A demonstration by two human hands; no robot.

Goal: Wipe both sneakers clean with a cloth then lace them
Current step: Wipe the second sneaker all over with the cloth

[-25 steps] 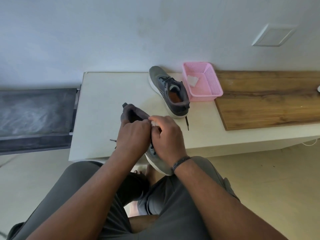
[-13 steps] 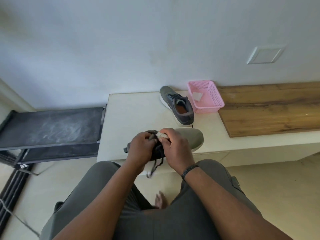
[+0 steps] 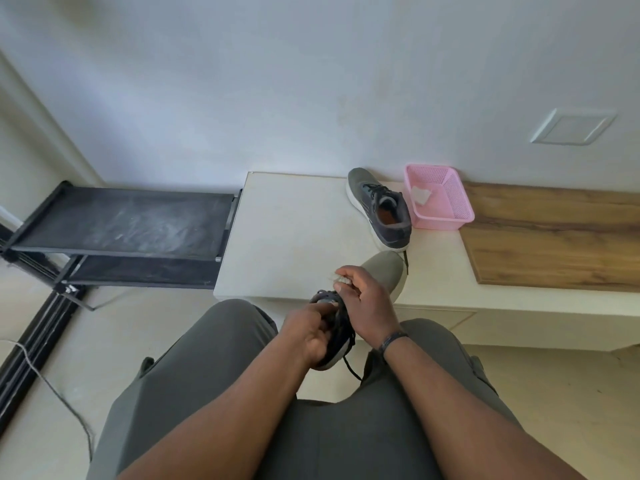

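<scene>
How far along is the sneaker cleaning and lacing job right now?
Looks done: the far sneaker sits on the bench beside the pink basket, laces in. In hand: the left hand grips the near sneaker at its heel, and the right hand holds a small white cloth against it. Left: its lace dangles loose, so lacing remains.

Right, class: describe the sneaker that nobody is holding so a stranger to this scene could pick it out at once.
Find the white bench against the wall, then the pink basket at its back. The sneaker lies right beside that basket, on its left, toe toward the wall. Unlike the other sneaker, gripped by the left hand and right hand, it rests untouched, showing its orange insole.
</scene>
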